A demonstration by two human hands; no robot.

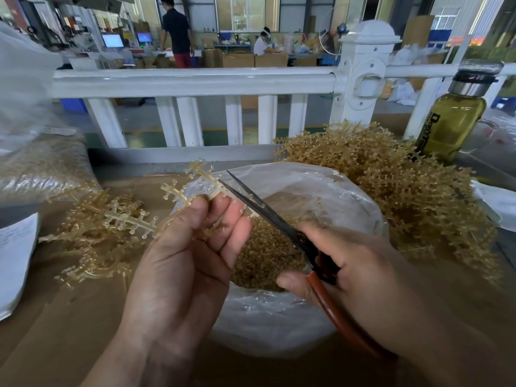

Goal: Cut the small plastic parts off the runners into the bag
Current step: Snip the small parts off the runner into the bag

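Observation:
My left hand [184, 247] pinches a translucent tan runner [195, 180] with small round parts on its branches, held over the clear plastic bag [321, 191]. My right hand [354, 263] grips black scissors [268, 210] with orange-brown handles. Their blades are slightly apart, and the tips meet the runner just above my left fingers. The bag's mouth gapes between my hands, and a heap of small tan cut parts [265, 252] lies inside.
A big pile of tan runners [405, 191] lies at the right, a smaller pile [95, 227] at the left. A bottle of yellow liquid [452, 118] stands back right. White railing [195, 82] runs across behind. Filled bag [42, 166] and papers [14, 261] sit left.

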